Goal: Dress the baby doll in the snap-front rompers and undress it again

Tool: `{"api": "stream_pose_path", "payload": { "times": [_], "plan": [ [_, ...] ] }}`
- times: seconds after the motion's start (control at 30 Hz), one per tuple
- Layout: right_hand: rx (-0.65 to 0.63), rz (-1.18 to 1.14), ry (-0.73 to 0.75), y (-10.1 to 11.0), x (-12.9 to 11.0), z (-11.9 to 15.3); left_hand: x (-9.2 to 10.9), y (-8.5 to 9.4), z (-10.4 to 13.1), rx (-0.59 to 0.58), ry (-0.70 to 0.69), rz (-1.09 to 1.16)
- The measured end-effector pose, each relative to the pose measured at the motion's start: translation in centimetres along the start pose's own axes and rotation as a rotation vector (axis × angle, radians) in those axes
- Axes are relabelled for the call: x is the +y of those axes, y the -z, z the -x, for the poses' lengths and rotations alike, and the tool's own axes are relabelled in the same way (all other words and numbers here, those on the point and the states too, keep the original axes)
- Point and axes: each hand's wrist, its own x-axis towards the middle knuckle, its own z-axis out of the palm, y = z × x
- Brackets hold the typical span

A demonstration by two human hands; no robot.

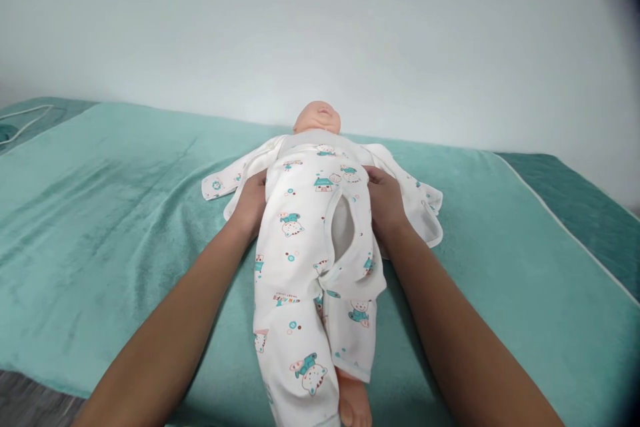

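Note:
A baby doll (pixel 319 118) lies on its back, head at the far end. It wears white printed baby trousers (pixel 295 240) with an oval opening at the crotch. Under and beside it spreads a white baby jacket (pixel 235 173), its sleeves stretched out to both sides. My left hand (pixel 253 203) is closed on the trousers at the left of the waist, fingertips hidden behind the cloth. On the other side my right hand (pixel 386 199) grips the trousers' right edge, fingers partly tucked out of sight. One bare doll foot (pixel 355 403) shows below the shorter-looking right leg.
A light green blanket (pixel 125 227) with soft creases covers the table. Darker green cloth (pixel 575 193) shows at the right, and a pale cord (pixel 30 119) lies at the far left. A plain white wall (pixel 320 27) rises just behind the doll's head.

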Motion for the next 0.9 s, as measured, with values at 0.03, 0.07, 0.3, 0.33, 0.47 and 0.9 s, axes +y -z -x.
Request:
{"api": "stream_pose_path", "payload": {
  "times": [0.03, 0.07, 0.3, 0.33, 0.47, 0.9],
  "plan": [
    [0.06, 0.018, 0.032, 0.1, 0.1, 0.0, -0.2, 0.1, -0.2, 0.058, -0.028, -0.052],
    [0.122, 0.042, 0.084, 0.2, 0.1, 0.0, -0.4, 0.2, -0.4, 0.125, -0.061, -0.101],
    [0.075, 0.147, 0.421, -0.1, -0.9, -0.1, -1.1, 0.4, -1.8, 0.372, -0.368, -0.21],
    [0.005, 0.139, 0.421, -0.2, -1.0, -0.4, -1.0, 0.4, -2.0, 0.338, -0.404, -0.229],
    [-0.207, 0.141, 0.415, -0.1, -1.3, -2.1, -0.6, 0.8, -3.5, 0.121, -0.365, -0.187],
    [-0.511, 0.292, 0.399, -1.5, -3.9, -5.2, 1.2, 0.7, -4.5, -0.067, -0.315, -0.248]
  ]
}}
